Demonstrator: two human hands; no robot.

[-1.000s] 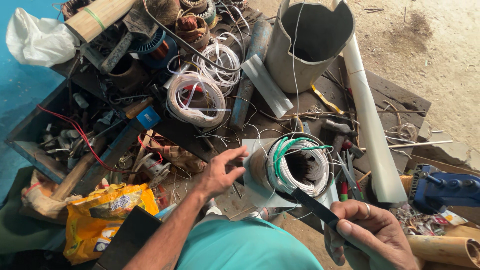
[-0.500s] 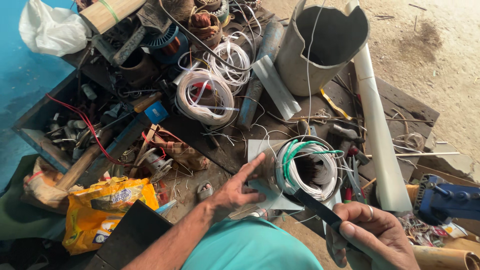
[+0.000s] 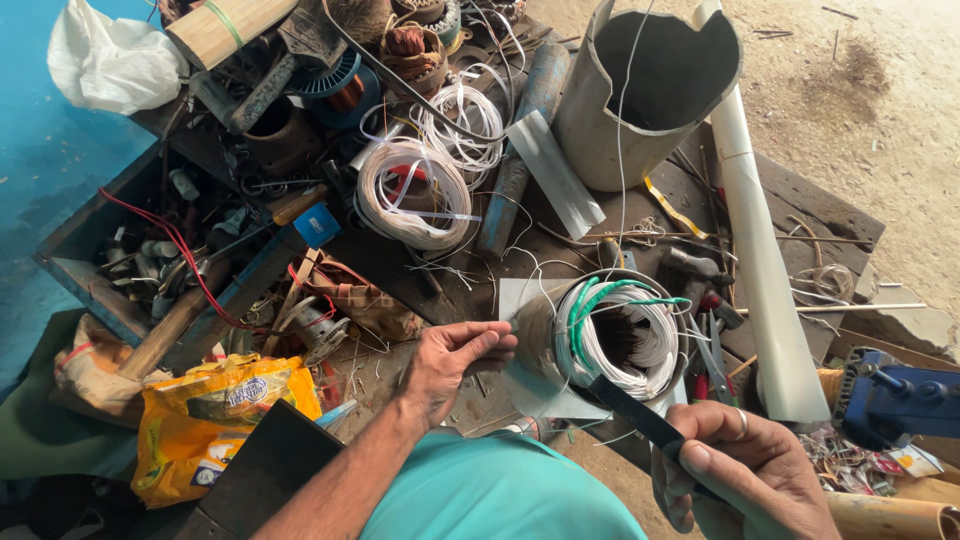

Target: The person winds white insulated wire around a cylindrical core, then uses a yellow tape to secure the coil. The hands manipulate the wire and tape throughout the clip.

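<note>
A round metal motor stator lies on its side on the cluttered workbench, its opening packed with white winding wire and a green strand. My left hand sits just left of the stator, thumb and fingers pinched on a thin white wire end beside the shell. My right hand, a ring on one finger, grips a flat dark strip tool whose tip points into the lower edge of the windings.
White wire coils lie behind the stator, beside a grey cut pipe and a long white tube. Pliers rest to the right, a blue power tool at the far right, a yellow bag at the left.
My left hand went from resting spread against the stator's side to pinching a thin wire just left of it. The view shifted slightly; my right hand stays on the strip tool.
</note>
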